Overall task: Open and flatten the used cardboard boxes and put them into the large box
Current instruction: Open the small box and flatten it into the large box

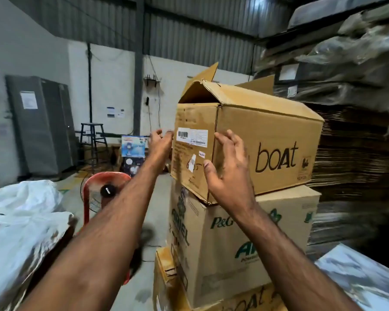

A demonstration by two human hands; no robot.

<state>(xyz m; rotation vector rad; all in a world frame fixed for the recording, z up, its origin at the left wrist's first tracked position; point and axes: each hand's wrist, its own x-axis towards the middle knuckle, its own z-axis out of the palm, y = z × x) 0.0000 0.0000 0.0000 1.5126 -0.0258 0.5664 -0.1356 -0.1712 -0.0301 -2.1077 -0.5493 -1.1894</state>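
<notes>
Head view: left hand (161, 140), right hand (228, 169) both spread, fingers relaxed, flanking end face of top boat box (265, 140); right touching corner, left just beside, contact unclear. Box tops stack on Ariel box (238, 241). Step: taking box down. Next: firm two-sided grip, lift clear. Warehouse floor, corrugated walls, red fan (103, 187).

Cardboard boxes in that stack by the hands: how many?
3: the top boAt box, the Ariel box beneath it, and a bottom boAt box, partly cut off. More may be hidden.
</notes>
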